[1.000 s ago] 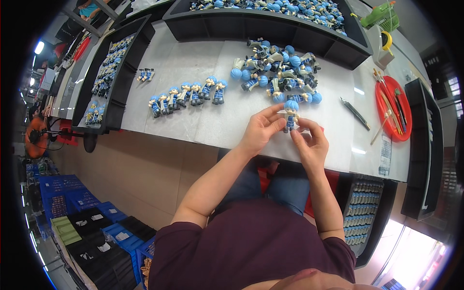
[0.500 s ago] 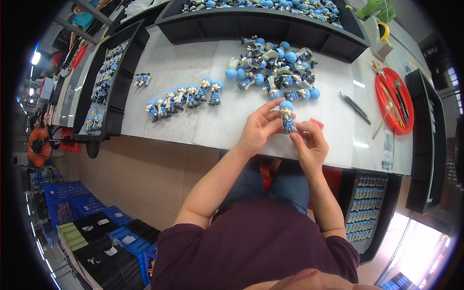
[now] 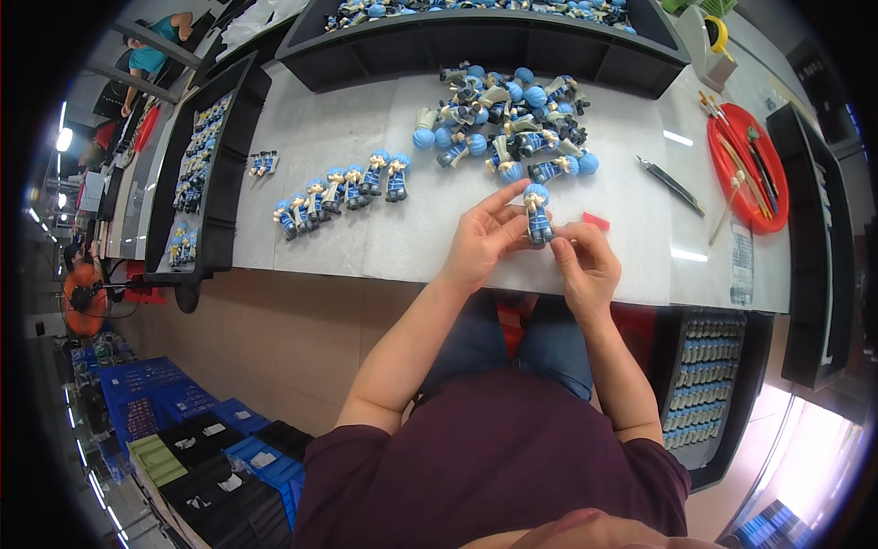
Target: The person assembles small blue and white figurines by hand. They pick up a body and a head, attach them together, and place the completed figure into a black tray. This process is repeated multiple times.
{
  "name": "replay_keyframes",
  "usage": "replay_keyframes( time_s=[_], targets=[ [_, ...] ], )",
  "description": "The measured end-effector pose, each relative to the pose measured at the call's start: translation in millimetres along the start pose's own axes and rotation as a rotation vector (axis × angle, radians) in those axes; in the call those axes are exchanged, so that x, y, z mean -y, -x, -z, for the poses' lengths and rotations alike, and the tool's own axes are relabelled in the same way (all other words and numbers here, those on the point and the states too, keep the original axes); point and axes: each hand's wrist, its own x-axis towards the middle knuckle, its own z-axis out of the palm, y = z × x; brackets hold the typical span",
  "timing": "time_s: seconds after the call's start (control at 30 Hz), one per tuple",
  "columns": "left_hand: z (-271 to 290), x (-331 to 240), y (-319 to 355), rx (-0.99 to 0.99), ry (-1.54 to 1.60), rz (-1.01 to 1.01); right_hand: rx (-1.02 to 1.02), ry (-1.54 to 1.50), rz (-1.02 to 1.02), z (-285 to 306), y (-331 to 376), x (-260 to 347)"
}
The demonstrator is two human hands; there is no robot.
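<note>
A small toy figure (image 3: 537, 210) with a blue round head and a blue-striped body is held upright just above the white table (image 3: 320, 137). My left hand (image 3: 480, 242) grips it from the left, index finger stretched out. My right hand (image 3: 585, 265) pinches its lower end from the right. Behind it lies a loose heap of the same figures (image 3: 508, 123). To the left, a row of finished figures (image 3: 340, 192) lies side by side.
A small red block (image 3: 595, 220) lies beside my right hand. A dark blade-like tool (image 3: 670, 183) and a red round tray (image 3: 748, 169) with sticks sit to the right. Black trays of figures stand at the far edge (image 3: 476, 37), the left (image 3: 197, 174) and lower right (image 3: 709, 384).
Both hands and the figure stay together near the table's front edge. The camera view has shifted slightly; the grip looks the same.
</note>
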Motion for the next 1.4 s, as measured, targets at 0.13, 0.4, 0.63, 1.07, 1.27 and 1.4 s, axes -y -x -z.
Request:
replay_keyframes(
  time_s=[0.13, 0.4, 0.63, 1.07, 1.27, 1.4],
  targets=[
    [0.8, 3.5, -1.8, -0.014, -0.013, -0.056, -0.013, -0.031, -0.11, -0.1, 1.3, 1.7],
    [-1.5, 4.2, -1.1, -0.042, -0.009, -0.115, 0.036, -0.037, -0.161, 1.8, 0.6, 3.5],
    [-1.6, 3.0, -0.6, -0.034, -0.033, -0.127, 0.007, 0.016, -0.162, 0.1, 0.9, 0.4],
    [2.5, 0.6, -1.7, -0.044, 0.1, -0.058, 0.019, -0.026, -0.141, -2.5, -0.6, 2.1],
    [4.6, 0.2, -1.6, -0.008, 0.124, -0.038, 0.021, -0.05, -0.134, -1.2, 1.0, 1.0],
    [5.7, 0.6, -1.8, 0.003, 0.092, -0.035, 0.018, -0.025, -0.096, -0.4, 1.0, -0.3]
  ],
)
